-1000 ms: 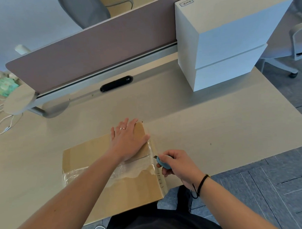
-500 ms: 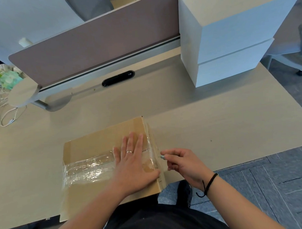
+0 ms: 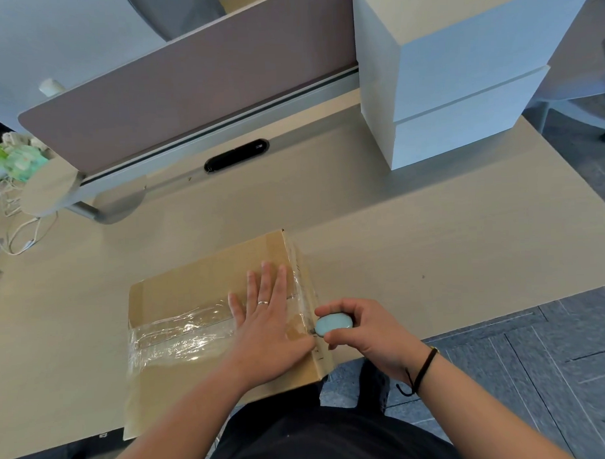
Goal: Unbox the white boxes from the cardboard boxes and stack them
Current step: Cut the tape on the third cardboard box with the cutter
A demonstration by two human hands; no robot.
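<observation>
The cardboard box (image 3: 208, 322) lies flat on the desk (image 3: 432, 245), at its near edge and just in front of the person, sealed with a wide band of clear tape (image 3: 181, 336) across the top. The left hand (image 3: 267, 330) lies open and flat on the lid and holds nothing; it only presses the box down. The right hand (image 3: 363, 330) is closed around a small light-blue cutter (image 3: 333, 325), and its tip touches the taped right edge of the box.

The box looks stiff but thin, and probably not heavy. The glossy tape is likely slippery, so I think the bare cardboard or the side edges are better places to take hold. Too deep a cut could scratch the white box inside.

Two white boxes (image 3: 460, 86) are already stacked at the far right of the desk. There is a small label at the top corner of the stack, and small marks on the side of the cardboard box, but both are too small to read.
</observation>
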